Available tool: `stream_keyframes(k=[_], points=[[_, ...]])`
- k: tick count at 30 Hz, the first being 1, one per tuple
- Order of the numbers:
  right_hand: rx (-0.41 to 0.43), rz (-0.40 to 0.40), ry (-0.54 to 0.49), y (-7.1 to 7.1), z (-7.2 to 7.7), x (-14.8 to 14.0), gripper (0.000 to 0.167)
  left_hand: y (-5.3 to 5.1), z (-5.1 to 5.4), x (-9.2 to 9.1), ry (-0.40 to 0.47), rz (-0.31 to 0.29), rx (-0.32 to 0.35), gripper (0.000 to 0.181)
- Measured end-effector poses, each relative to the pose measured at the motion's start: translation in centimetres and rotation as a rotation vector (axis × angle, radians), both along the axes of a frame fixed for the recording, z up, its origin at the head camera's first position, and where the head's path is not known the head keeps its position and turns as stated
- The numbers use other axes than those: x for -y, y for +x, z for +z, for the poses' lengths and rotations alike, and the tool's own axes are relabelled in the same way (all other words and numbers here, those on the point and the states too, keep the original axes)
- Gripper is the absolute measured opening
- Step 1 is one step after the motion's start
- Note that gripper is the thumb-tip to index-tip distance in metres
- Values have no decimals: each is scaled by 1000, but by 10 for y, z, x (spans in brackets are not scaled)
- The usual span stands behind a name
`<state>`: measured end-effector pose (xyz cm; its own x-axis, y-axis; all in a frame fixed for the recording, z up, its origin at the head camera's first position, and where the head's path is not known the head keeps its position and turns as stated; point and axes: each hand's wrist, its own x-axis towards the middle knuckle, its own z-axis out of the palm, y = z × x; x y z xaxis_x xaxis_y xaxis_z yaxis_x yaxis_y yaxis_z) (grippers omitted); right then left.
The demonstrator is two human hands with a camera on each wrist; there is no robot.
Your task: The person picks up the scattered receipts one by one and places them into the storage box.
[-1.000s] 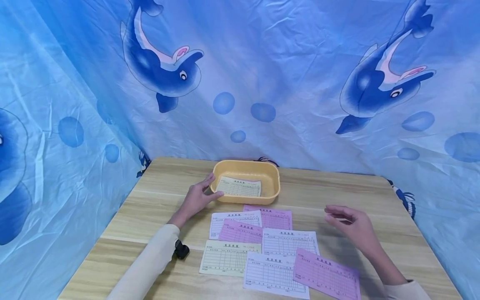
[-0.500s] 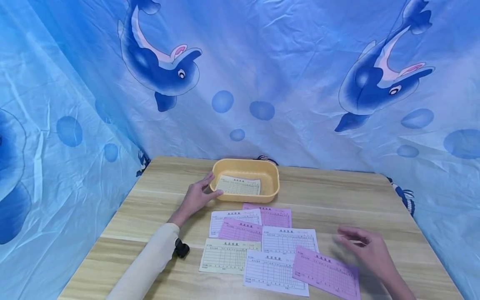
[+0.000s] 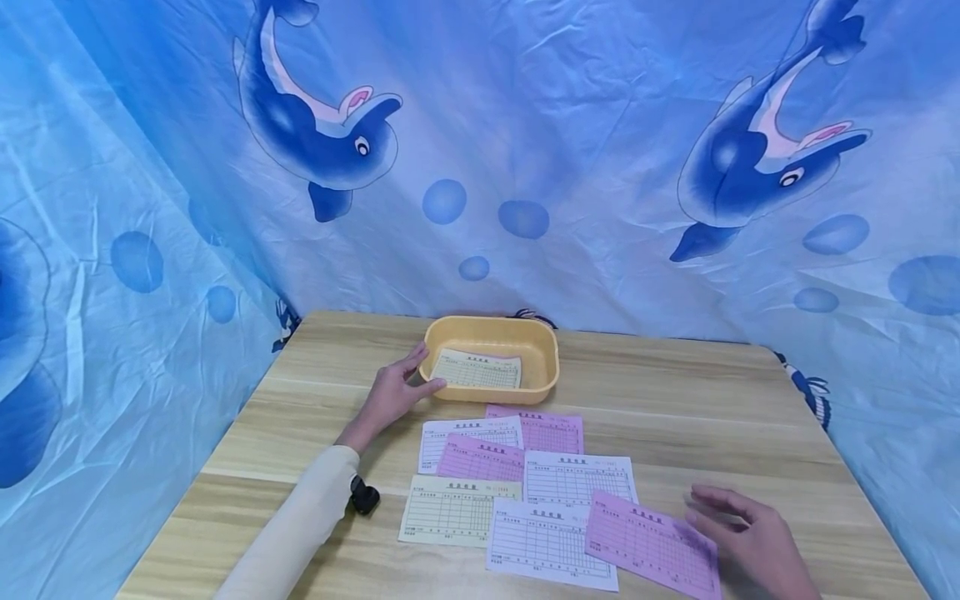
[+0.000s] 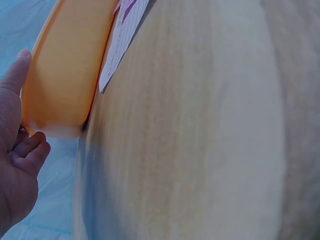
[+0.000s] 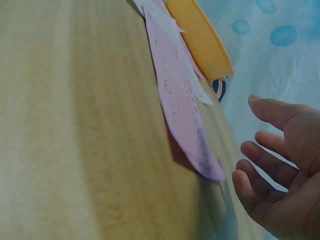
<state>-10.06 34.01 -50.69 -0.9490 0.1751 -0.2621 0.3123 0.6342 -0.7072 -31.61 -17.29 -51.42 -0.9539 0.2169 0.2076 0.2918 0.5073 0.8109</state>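
Observation:
My left hand [image 3: 392, 393] grips the left end of a yellow plastic tray [image 3: 491, 395], thumb at the front rim and fingers round the side. Inside the tray lies a pale green printed form slip [image 3: 480, 371], with a trace of pink behind it. In the right wrist view my right hand [image 5: 285, 165] has loosely bent fingers and holds nothing. It hovers beside the right end of a pink form slip [image 3: 648, 537], whose end lifts off the table. To its left are white slips [image 3: 551, 546] and a green slip [image 3: 457, 510], partly overlapping.
Farther back on the wooden table [image 3: 300, 500] lie another white slip [image 3: 438, 450] and two pink slips [image 3: 555, 435]. A blue dolphin-print cloth [image 3: 600, 167] hangs behind and beside the table. Dark tassels [image 3: 810, 392] show at the table's back corners.
My right hand has moved down and toward the near right, to beside the nearest pink slip. The left hand stays on the tray; the slips have not moved.

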Motion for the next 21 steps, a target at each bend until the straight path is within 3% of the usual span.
stream_keyframes(k=[9,21], points=[[102,-45,6,5,-10,-5,89,-1,-1,-1,2,6,4,96],[149,-29,42,8,-16,-10,94,0,-2,-1,14,8,8,94]])
